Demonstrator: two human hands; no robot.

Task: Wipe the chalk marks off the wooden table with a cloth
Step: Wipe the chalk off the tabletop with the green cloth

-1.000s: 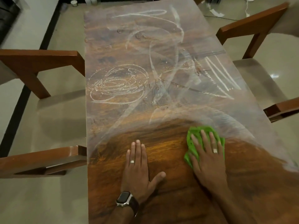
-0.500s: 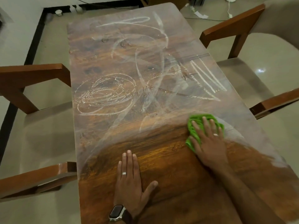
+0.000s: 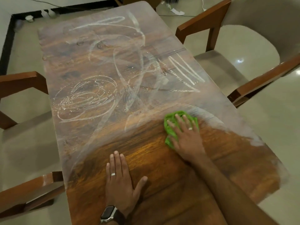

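With the left hand spread flat on the table as a brace, the right hand presses straight fingers on the green cloth at the chalk marks' near edge, and would do best pushing firm, overlapping strokes away.

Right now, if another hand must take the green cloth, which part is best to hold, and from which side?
Probably the far edge of the green cloth, approached from the table's far end. There the bunched folds rise clear of the fingertips, giving a pinch grip. The right hand presses flat over the middle and near part, so those are covered.
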